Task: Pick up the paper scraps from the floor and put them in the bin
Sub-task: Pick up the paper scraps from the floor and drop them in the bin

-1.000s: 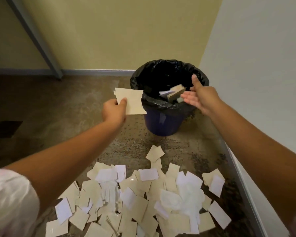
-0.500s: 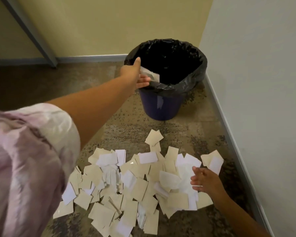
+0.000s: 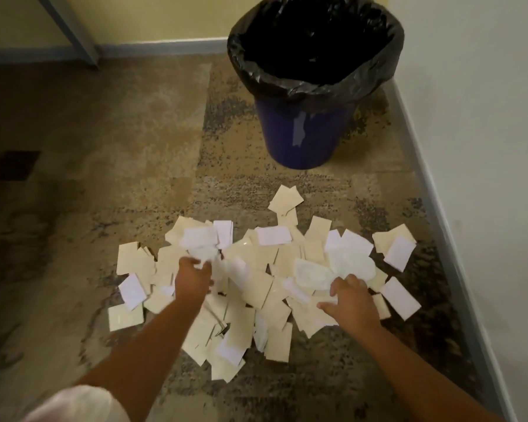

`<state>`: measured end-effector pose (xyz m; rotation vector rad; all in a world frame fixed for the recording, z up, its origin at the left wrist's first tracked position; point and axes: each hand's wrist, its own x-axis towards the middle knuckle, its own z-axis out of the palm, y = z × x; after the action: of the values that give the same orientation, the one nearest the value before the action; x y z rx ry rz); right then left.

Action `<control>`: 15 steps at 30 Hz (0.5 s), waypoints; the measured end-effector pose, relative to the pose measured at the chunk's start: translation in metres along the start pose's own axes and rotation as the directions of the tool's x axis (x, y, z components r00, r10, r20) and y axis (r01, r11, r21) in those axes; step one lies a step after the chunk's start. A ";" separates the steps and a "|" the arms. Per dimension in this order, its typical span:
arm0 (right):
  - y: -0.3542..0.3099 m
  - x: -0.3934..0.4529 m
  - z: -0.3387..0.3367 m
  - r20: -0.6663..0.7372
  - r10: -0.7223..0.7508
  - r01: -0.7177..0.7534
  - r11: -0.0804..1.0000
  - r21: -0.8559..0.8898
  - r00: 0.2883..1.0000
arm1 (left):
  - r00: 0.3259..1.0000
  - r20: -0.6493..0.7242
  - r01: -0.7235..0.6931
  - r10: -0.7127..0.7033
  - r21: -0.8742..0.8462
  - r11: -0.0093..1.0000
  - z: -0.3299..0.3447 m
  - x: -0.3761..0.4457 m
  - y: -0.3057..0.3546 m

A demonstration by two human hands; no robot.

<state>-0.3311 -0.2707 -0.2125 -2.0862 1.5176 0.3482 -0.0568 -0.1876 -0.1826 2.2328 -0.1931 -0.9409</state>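
Note:
A heap of cream and white paper scraps (image 3: 256, 281) lies spread on the mottled floor in front of me. The blue bin (image 3: 314, 138) with a black liner stands beyond the heap, near the right wall, and its inside looks dark. My left hand (image 3: 194, 278) is down on the left part of the heap, its fingers curled around a white paper scrap (image 3: 202, 257). My right hand (image 3: 352, 300) rests on the right part of the heap with fingers apart, pressing on the scraps without holding any. Both forearms reach in from the bottom.
A white wall with a grey skirting board (image 3: 439, 226) runs along the right side, close to the scraps. A yellow wall closes the back, and a grey metal leg (image 3: 73, 32) slants down at the back left. Bare floor (image 3: 89, 147) stretches to the left.
My left hand has come back from the bin's rim, without the paper it held there, down to the heap. My right hand has stayed on the heap's right side. The view has tilted down.

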 end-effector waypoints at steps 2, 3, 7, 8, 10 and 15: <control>-0.010 -0.002 0.012 0.032 0.027 -0.023 0.989 -0.144 0.999 | 0.997 -0.014 0.080 -0.078 0.169 0.982 -0.007 -0.007 -0.048; -0.012 -0.004 0.018 0.033 0.037 -0.030 0.983 -0.181 0.999 | 0.996 -0.018 0.089 -0.087 0.292 0.952 -0.011 -0.013 -0.066; -0.006 -0.017 0.038 -0.023 0.030 -0.035 0.965 -0.261 0.999 | 0.986 0.152 -0.073 -0.062 0.747 0.661 -0.019 -0.033 -0.104; -0.003 -0.020 0.040 -0.045 0.026 -0.037 0.960 -0.279 0.999 | 0.982 0.164 -0.057 -0.094 0.731 0.680 -0.018 -0.033 -0.112; 0.003 -0.026 0.042 -0.081 0.040 -0.059 0.965 -0.256 0.996 | 0.980 0.124 0.048 -0.158 0.620 0.783 -0.017 -0.035 -0.121; 0.003 -0.047 0.055 0.009 0.154 -0.154 0.982 0.110 0.988 | 0.979 0.035 0.178 -0.202 0.338 0.924 -0.007 -0.038 -0.125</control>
<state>-0.3447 -0.2035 -0.2350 -1.8890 1.6641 0.3139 -0.0952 -0.0757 -0.2388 2.5676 -0.1798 -1.1628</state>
